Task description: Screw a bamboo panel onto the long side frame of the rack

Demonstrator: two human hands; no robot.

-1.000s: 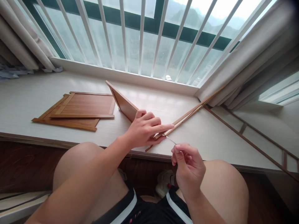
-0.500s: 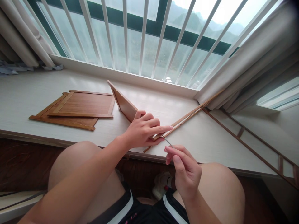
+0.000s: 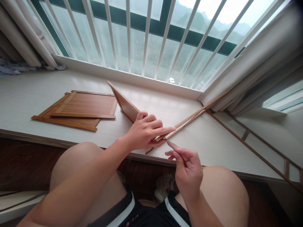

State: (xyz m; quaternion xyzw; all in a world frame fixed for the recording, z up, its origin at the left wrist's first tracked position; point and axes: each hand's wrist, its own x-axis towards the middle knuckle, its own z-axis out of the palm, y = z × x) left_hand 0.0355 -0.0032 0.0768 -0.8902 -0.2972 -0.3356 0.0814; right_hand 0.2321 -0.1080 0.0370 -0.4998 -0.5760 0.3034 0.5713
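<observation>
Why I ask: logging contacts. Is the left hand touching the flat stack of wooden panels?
No, the left hand grips the tilted wooden frame, apart from that stack.

Matt brown wood-grain panels (image 3: 80, 108) lie on a smooth, pale, faintly glossy sill (image 3: 28, 94).

No legible text, label, brand or number found. Pink marks on the black shorts (image 3: 148, 215), at 6 o'clock (partly cut off), cannot be read.
</observation>
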